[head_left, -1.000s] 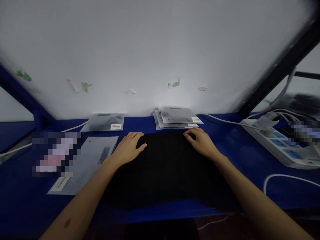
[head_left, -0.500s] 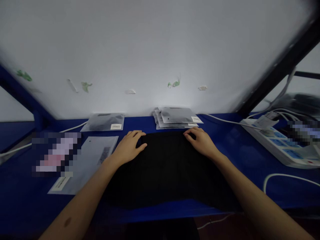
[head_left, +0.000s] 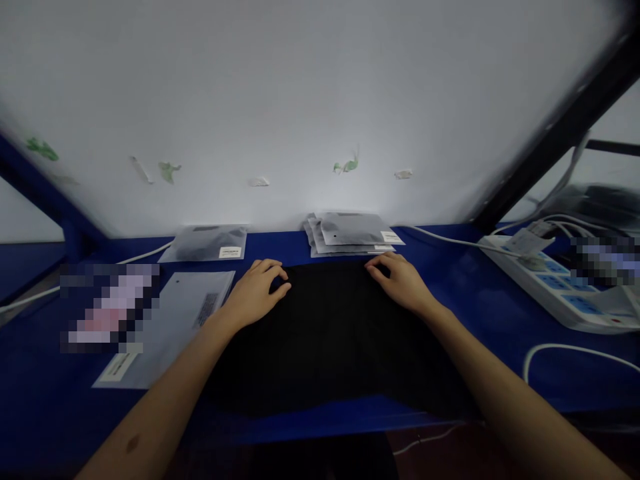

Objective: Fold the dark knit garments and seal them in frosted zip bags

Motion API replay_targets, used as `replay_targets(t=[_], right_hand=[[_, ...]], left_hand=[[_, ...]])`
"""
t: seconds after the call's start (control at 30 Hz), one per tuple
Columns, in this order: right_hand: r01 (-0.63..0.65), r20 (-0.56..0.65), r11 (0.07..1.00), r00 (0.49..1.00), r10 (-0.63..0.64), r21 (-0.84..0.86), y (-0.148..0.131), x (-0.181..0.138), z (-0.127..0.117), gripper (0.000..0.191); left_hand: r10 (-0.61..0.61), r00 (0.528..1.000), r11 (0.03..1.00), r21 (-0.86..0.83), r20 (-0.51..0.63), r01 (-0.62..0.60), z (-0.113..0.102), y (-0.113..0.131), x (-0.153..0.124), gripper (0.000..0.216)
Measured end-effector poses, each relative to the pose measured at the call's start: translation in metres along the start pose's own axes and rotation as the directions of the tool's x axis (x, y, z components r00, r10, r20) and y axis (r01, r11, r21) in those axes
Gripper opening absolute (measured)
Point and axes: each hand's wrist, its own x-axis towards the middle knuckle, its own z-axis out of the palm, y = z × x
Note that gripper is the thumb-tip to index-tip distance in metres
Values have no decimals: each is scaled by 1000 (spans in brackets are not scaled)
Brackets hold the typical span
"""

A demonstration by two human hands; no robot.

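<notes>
A black piece of fabric [head_left: 330,333] lies spread flat on the blue table in front of me, its near edge reaching the table's front. At its far left corner rests my left hand [head_left: 257,291], with thumb and curved fingers apart on the cloth. My right hand [head_left: 403,283] is at the far right corner, thumb and forefinger brought together on the fabric's edge. Left of the cloth lies a flat frosted plastic bag [head_left: 170,313] with a white label, partly behind my left forearm.
Behind the cloth sit a stack of frosted bags [head_left: 355,230] and another filled bag [head_left: 205,243]. A blurred-out object [head_left: 113,303] lies at left. A white power strip [head_left: 555,283] with plugs and cables is at right. A white cable [head_left: 575,347] loops nearby.
My left thumb and forefinger have drawn slightly closer together. The right hand stays at its corner, and the whole view has shifted a little.
</notes>
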Motion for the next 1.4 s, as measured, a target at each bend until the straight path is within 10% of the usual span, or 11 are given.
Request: replay_targets(t=[0.63, 1.1, 1.4], right_hand=[[-101, -81, 984, 993, 90, -150, 10, -3, 6, 27], [-71, -284, 962, 947, 148, 264, -23, 1, -11, 22], [-62, -79, 845, 989, 122, 531, -28, -6, -29, 14]], left_hand=[[-59, 998, 998, 37, -18, 60, 2, -6, 4, 23], [-144, 950, 968, -238, -277, 77, -11, -2, 15, 7], [57, 998, 915, -400, 13, -47, -46, 21, -7, 7]])
